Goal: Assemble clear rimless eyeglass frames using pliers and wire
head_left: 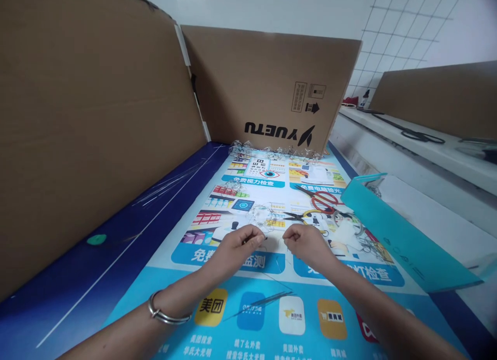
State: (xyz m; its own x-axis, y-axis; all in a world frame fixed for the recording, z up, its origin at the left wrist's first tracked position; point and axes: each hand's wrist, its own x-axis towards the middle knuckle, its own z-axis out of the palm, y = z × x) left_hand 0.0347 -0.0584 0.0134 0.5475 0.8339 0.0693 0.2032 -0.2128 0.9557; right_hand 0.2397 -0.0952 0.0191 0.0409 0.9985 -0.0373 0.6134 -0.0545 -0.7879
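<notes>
My left hand (243, 244), below a bangled wrist, is pinched closed over the printed mat (227, 274). A tiny dark tip shows at its fingertips; what it holds is too small to name. A short gap to the right, my right hand (306, 242) is pinched closed too, its contents hidden. Just beyond them lies a tangle of clear, wiry pieces (264, 214). A bundle of thin, straight wire-like strands (269, 299) rests on the mat nearer me. Past my right hand are red-handled scissors (326, 202) and yellow-handled scissors (306, 215).
Cardboard panels stand at the left (97, 116) and back (252, 80). More clear wiry tangles (279, 153) line the back panel. At the right are a clear roll (348, 222) and a teal box (411, 241). A green disc (96, 239) and fine strands (166, 184) lie left.
</notes>
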